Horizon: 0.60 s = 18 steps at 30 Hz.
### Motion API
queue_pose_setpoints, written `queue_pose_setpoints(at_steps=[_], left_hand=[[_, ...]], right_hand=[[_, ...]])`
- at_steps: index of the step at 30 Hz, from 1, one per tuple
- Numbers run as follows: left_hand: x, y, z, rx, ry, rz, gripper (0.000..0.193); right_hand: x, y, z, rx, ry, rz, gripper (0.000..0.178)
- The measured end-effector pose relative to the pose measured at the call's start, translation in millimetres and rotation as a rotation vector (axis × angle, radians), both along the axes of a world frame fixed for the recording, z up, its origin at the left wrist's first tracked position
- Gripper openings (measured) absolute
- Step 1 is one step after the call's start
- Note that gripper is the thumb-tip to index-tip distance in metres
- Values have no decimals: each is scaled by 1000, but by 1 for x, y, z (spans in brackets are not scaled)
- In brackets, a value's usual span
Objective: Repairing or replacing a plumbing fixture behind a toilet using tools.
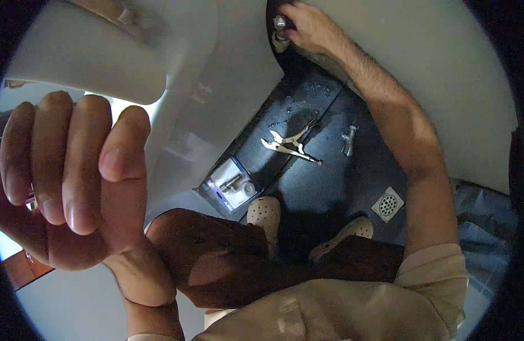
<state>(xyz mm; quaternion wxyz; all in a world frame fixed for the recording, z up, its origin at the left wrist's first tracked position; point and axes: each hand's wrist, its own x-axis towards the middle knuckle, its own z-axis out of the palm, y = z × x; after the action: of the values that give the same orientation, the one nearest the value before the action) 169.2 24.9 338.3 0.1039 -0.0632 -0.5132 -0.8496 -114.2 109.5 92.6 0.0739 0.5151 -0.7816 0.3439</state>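
My left hand (74,182) is raised close at the left, its fingers curled in toward the palm. A small bit of something shows between the curled fingers, too little to name. At the top, my right hand (313,28) reaches into a dark corner, with its fingers at a shiny metal fitting (280,23) low by the wall. Part of that grip is hidden by shadow. On the wet dark floor lie locking pliers (290,146) with their jaws to the left. To their right is a chrome angle valve (349,141). A packaged metal part (230,184) leans near my foot.
A pale basin-like fixture (102,57) hangs at the upper left. Pale walls (444,74) close in on the dark tiled floor (313,187). A square floor drain (388,204) lies at the right. My feet wear light clogs (264,219).
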Motion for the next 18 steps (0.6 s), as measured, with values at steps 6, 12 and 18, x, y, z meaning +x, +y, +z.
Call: queue_pose_setpoints(at_steps=[6, 12, 18], left_hand=[[-2, -5, 0, -24, -18, -27, 18], [-8, 6, -9, -1, -5, 12, 14], [-7, 0, -4, -37, -42, -32, 13]], right_hand=[[16, 5, 1, 64, -66, -184, 22], [18, 7, 6, 87, 2, -229, 20], [19, -1, 10, 207, 15, -267, 22]])
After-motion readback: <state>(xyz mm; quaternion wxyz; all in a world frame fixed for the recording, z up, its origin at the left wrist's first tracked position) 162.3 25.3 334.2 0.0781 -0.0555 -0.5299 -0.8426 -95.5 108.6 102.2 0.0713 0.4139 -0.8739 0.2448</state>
